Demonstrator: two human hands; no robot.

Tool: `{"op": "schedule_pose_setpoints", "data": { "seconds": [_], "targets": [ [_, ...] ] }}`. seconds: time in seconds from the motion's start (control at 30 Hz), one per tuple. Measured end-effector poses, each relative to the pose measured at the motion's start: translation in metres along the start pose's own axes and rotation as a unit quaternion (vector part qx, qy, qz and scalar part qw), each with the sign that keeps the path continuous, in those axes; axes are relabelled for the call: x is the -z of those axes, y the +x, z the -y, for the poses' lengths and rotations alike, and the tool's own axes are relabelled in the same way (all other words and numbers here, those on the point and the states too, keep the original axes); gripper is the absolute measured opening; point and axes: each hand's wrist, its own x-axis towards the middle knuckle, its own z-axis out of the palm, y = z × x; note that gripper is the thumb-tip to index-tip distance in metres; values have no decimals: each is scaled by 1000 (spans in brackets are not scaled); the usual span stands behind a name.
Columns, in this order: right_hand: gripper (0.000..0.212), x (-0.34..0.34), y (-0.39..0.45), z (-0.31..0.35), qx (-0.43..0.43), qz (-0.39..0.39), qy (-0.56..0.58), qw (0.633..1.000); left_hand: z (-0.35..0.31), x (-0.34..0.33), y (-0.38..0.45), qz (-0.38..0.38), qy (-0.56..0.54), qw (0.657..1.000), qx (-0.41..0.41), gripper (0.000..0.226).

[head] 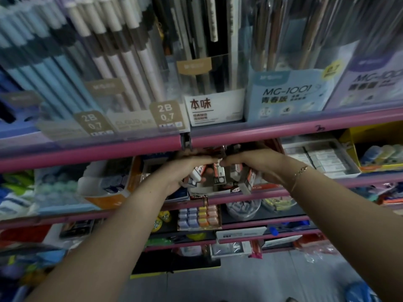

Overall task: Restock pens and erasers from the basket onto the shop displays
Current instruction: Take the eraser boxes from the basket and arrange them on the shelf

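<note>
Both hands reach under the pink shelf rail [283, 129]. Left hand [185, 168] curls round small boxed erasers [197, 174]; right hand [257, 164] grips more erasers [247, 180] above their display box [202, 192]. Glossy card sleeves, blocky shapes. Clear pen tubs [135, 83] crowd the shelf above; pale pastel erasers [198, 216] sit below.
</note>
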Motion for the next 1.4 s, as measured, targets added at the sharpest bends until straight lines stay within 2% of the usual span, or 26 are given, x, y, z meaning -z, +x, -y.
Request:
{"op": "schedule_pose_setpoints", "data": {
  "seconds": [0.1, 0.2, 0.33, 0.4, 0.47, 0.57, 0.73, 0.87, 1.07, 1.17, 1.27, 1.37, 1.4],
  "targets": [
    [45, -2, 1, -5, 9, -61, 52, 997, 1, -6, 2, -17, -10, 1000, -25, 40],
    [45, -2, -1, -5, 16, -113, 128, 985, 1, -12, 1, -38, 63, 997, -34, 61],
    [39, -5, -7, -4, -38, -92, 247, 964, 2, -23, 2, -40, 117, 989, -76, 27],
    [31, -3, -10, -6, -44, -88, 238, 966, 0, -23, 5, -30, 110, 991, -65, 25],
    [25, 4, -12, -10, -21, -117, 192, 974, -4, -17, 7, -23, 114, 993, -33, 23],
    [23, 21, -14, -19, 44, -174, 62, 982, -7, -10, 18, -28, 218, 976, -5, 23],
    [24, 29, -25, -31, 58, -156, -123, 978, -8, -26, 34, -2, 347, 938, -1, 14],
    [42, 25, -30, -32, 76, -166, -144, 973, -4, -37, 39, 27, 362, 932, 11, 17],
    [22, 20, -30, -25, 119, -157, -181, 964, -4, -35, 30, 56, 376, 925, -4, 25],
    [33, 17, -26, -12, 140, -119, -309, 933, -4, -26, 24, 34, 322, 946, 12, 31],
    [36, 8, -13, 2, 166, -58, -474, 863, -8, -14, 18, -15, 206, 977, 45, 21],
    [42, 0, -2, 15, 179, -16, -534, 826, -8, -1, 13, 5, 102, 994, 41, 28],
    [44, 0, 1, 18, 174, -7, -534, 827, -8, 2, 11, 19, 74, 996, 47, 29]
  ]
}}
